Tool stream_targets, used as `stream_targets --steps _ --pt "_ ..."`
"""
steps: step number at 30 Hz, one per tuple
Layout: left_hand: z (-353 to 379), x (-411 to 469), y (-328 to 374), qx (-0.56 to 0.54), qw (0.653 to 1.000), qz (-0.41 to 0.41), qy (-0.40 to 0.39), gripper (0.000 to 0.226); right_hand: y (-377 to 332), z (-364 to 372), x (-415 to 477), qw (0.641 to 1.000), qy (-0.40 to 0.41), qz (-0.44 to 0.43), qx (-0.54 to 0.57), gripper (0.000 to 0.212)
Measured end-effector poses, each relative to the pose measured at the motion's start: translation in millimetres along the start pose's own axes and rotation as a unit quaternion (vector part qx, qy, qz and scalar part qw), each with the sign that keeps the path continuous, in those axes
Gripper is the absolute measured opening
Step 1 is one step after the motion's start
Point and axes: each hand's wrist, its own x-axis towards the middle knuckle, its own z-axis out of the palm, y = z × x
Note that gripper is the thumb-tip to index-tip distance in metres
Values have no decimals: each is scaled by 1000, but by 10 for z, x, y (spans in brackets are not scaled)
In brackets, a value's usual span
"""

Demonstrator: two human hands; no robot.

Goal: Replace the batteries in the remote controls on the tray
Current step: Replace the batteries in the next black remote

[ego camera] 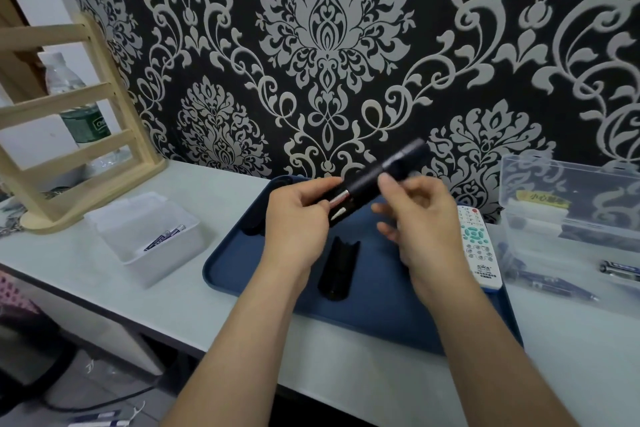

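ITEM: slim black plastic remote control (401,163), compartment open, being held over blue plastic tray (242,270) | HANDS: left hand (298,218) is gripping its battery end; right hand (422,218) is pinching its middle | RISK: tilting is threatening to spill the exposed silver batteries (341,202) onto the tray

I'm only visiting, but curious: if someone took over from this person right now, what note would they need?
Left hand: grips the black remote's open end, above the blue tray.
Right hand: holds its middle, thumb on top.
Battery cover is off, lying on the tray; batteries sit in the bay, old or new unclear.
White remote lies face up at the tray's right edge.
Left: refit the cover, then do the white remote. More batteries in the white bin and clear box.
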Motion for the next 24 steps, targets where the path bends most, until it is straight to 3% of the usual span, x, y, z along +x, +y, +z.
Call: stream_targets --steps 2,5,8,11,13,16,20,24 --pt "-52 11 24 20 999 -4 -38 47 -47 -71 11 994 -26 72 82 34" --pt "-141 26 61 90 993 27 -74 50 -139 -192 14 999 -4 40 26 54" --pt "-235 51 103 146 981 68 -110 51 -283 -300 33 979 -58 -54 -189 41" --pt "-245 41 113 109 980 97 -134 42 -264 -229 3 923 -197 -44 -328 30" --pt "-213 21 118 36 988 89 -123 35 -165 -133 -33 913 -264 -30 -309 23" --pt "-173 4 149 -25 992 76 -95 24 -97 -57 -77 945 -261 9 -198 16" --pt "-168 4 154 43 988 81 -128 23 -11 -28 -79 943 -240 -11 -231 12" --pt "-203 39 135 112 987 96 -62 21 18 45 -110 929 -230 -43 -286 17"
